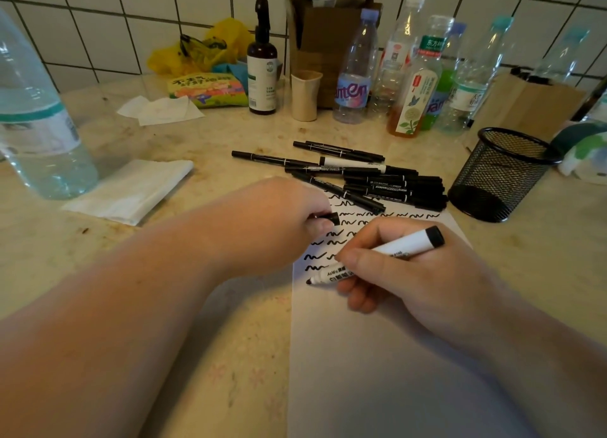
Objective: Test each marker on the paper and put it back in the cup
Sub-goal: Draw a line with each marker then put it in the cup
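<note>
**Tip on the paper, cap waiting up and to the left**

I have the white marker (377, 257) in my right hand (404, 266), fingers wrapped around its barrel in a writing grip. Its long axis runs on a slant: the black tip is low and to the left, touching or just above the paper (377, 355) near its left edge, and the black butt end points up and to the right, toward the mesh cup (502, 174). The tip sits just below the lowest of the black squiggles (348, 222) already on the sheet.

My left hand (279, 220) rests at the paper's left edge, just above and left of the tip, fingers pinching a small black cap (333, 218). The cap's open end seems to face right, though I cannot be sure of that from here. I judge the coming move turns on this: the tip and the cap lie near each other, so once the test stroke is made, the marker needs only a short swing up and left to meet the cap.

The cup stands upright on the surface (230, 322), beyond the right edge of the paper, well apart from both hands but nearer the right one, so I take that hand to carry the marker there. I see no markers in it. The pile of black markers (377, 181) lies across the top of the paper, between my hands and the cup.
</note>
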Action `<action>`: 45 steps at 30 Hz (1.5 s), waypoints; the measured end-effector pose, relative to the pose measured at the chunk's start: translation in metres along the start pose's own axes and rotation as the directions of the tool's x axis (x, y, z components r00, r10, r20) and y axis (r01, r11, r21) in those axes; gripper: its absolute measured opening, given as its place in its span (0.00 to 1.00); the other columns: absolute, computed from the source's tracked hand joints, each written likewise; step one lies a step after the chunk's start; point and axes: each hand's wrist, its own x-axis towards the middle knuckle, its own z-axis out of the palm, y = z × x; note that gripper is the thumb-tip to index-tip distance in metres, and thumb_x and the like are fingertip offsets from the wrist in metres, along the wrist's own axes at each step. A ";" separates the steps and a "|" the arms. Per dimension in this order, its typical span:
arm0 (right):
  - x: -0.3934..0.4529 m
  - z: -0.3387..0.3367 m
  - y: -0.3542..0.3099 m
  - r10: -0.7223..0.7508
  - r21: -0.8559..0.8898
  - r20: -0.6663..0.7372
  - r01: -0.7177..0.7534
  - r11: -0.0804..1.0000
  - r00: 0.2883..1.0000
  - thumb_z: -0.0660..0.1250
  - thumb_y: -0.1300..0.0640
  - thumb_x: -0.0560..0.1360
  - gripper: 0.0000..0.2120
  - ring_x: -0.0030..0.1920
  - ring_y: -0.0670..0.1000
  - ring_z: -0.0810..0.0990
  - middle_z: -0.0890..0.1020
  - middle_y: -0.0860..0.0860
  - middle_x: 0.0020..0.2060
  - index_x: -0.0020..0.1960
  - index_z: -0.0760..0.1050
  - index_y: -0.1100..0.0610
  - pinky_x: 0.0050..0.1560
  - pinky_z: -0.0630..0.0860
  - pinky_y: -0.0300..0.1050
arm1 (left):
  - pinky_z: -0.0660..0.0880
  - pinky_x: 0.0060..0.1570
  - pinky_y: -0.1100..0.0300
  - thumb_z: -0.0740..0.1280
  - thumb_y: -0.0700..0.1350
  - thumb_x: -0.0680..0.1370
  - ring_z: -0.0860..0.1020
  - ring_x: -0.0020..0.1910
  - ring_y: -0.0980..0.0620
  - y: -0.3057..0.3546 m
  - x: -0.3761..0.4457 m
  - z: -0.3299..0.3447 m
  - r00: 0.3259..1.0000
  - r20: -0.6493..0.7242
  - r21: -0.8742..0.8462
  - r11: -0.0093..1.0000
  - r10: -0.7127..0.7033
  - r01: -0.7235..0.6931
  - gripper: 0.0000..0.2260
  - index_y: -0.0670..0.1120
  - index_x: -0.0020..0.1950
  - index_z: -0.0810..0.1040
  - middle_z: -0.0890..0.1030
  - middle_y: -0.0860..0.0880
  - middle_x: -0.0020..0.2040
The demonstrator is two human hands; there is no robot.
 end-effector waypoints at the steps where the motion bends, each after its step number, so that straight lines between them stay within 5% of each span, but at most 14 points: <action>1: 0.000 0.000 0.000 0.003 0.003 0.003 -0.003 1.000 1.000 0.71 0.62 0.74 0.05 0.33 0.56 0.84 0.86 0.61 0.35 0.40 0.83 0.59 0.37 0.82 0.47 | 0.71 0.40 0.63 0.59 0.54 0.83 0.75 0.40 0.58 0.000 0.000 0.000 1.000 -0.003 0.000 1.000 0.003 -0.003 0.11 0.52 0.48 0.78 0.78 0.55 0.41; 17: 0.001 -0.002 0.003 0.014 -0.048 -0.073 -0.018 0.999 0.997 0.71 0.61 0.75 0.09 0.31 0.56 0.83 0.86 0.60 0.33 0.36 0.83 0.56 0.37 0.79 0.51 | 0.73 0.39 0.63 0.60 0.55 0.82 0.76 0.40 0.59 0.003 -0.002 -0.001 0.998 0.002 -0.044 0.997 -0.061 0.062 0.09 0.56 0.52 0.80 0.79 0.57 0.42; 27: 0.006 -0.024 0.007 -0.085 0.016 -0.309 0.095 0.995 0.947 0.69 0.58 0.77 0.11 0.27 0.50 0.75 0.80 0.54 0.27 0.36 0.81 0.56 0.28 0.71 0.45 | 0.76 0.45 0.61 0.63 0.55 0.81 0.77 0.44 0.59 0.000 -0.002 -0.002 0.997 0.019 -0.058 0.996 -0.069 0.070 0.08 0.58 0.56 0.80 0.81 0.58 0.45; 31: 0.009 -0.027 0.005 -0.091 0.136 -0.310 0.138 0.981 0.946 0.71 0.56 0.74 0.06 0.30 0.50 0.76 0.80 0.53 0.29 0.39 0.84 0.54 0.32 0.71 0.45 | 0.76 0.46 0.62 0.64 0.55 0.80 0.77 0.44 0.60 0.000 -0.002 -0.002 0.997 0.024 -0.060 0.995 -0.076 0.077 0.08 0.59 0.57 0.80 0.81 0.58 0.46; 34: 0.010 -0.027 0.004 -0.059 0.261 -0.276 0.134 0.956 0.959 0.66 0.55 0.77 0.12 0.30 0.52 0.78 0.82 0.57 0.31 0.41 0.85 0.57 0.34 0.73 0.46 | 0.75 0.44 0.64 0.64 0.54 0.81 0.77 0.44 0.60 0.002 -0.001 -0.003 0.997 0.034 -0.070 0.995 -0.075 0.077 0.08 0.60 0.58 0.80 0.81 0.59 0.47; 39: 0.011 -0.025 0.004 -0.031 0.263 -0.267 0.104 0.959 0.963 0.63 0.61 0.80 0.15 0.30 0.52 0.80 0.84 0.58 0.32 0.40 0.85 0.57 0.32 0.76 0.44 | 0.75 0.46 0.62 0.64 0.55 0.80 0.77 0.46 0.60 0.003 -0.001 -0.003 0.997 0.034 -0.099 0.993 -0.067 0.070 0.09 0.61 0.59 0.79 0.81 0.60 0.47; 45: 0.009 -0.023 0.004 -0.029 0.230 -0.230 0.083 0.969 0.973 0.67 0.63 0.77 0.05 0.33 0.53 0.83 0.87 0.61 0.37 0.46 0.82 0.61 0.33 0.78 0.40 | 0.66 0.40 0.71 0.63 0.55 0.80 0.73 0.43 0.67 0.003 -0.002 -0.005 1.000 0.018 -0.073 0.997 0.001 0.001 0.10 0.61 0.60 0.78 0.75 0.64 0.41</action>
